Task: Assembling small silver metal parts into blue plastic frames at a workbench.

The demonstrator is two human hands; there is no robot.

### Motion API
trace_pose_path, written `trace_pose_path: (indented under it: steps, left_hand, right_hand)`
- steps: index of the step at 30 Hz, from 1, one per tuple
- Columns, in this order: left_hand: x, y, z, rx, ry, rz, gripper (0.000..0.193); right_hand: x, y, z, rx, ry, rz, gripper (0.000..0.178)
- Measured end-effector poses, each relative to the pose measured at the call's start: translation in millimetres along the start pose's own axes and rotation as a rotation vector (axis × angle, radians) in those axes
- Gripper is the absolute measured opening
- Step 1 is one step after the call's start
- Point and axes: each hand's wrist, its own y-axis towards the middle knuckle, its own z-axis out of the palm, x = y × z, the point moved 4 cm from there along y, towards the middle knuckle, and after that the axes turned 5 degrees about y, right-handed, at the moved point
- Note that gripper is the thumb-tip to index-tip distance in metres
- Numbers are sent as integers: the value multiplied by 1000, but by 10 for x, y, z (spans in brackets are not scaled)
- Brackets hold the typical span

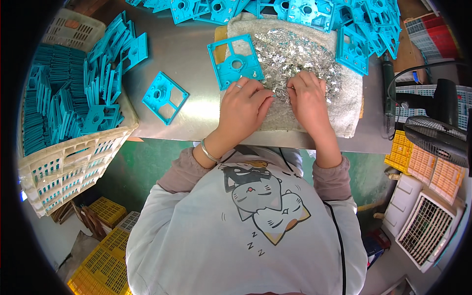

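A pile of small silvery metal pieces (280, 54) lies spread on a grey cloth (344, 110) in front of me. At its left edge rests a square teal plastic frame (237, 64) with a round hole in the middle. My left hand (246, 103) is at that frame's near edge, thumb and forefinger drawn together; anything between them is too small to make out. My right hand (309, 96) reaches into the near side of the pile with its fingers curled down, and their tips are partly hidden. Another teal frame (164, 97) lies apart on the metal tabletop, left of my left hand.
A beige plastic crate (73, 167) packed with teal frames stands at the left. More teal frames (314, 14) are heaped along the far edge and far right. A dark electric screwdriver (388, 88) lies right of the cloth, near a black fan (437, 137). Yellow crates (105, 255) stand low left.
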Motion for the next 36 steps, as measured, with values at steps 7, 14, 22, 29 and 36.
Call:
trace_pose_path:
  steps: [7,14,22,29,36]
  left_hand:
    - [-3,-10,-2,-3,-3,1,16]
    - [-8,3,-4,-15,-2,4,16]
    - [230,74,-225,-89,118,-67,50]
    - [468,45,-230,-78,134,-116,68]
    - [423,-10,-429,-141,121,-158,68]
  right_hand:
    - [-21,-86,-123,-127,874,69,11]
    - [-8,-99,-202,-197,968,37,10]
    - [-196,89,-203,-133,115,84,11]
    - [96,703,49,-106,93,-147,20]
    - [150,959,418,-9,-36,-334,26]
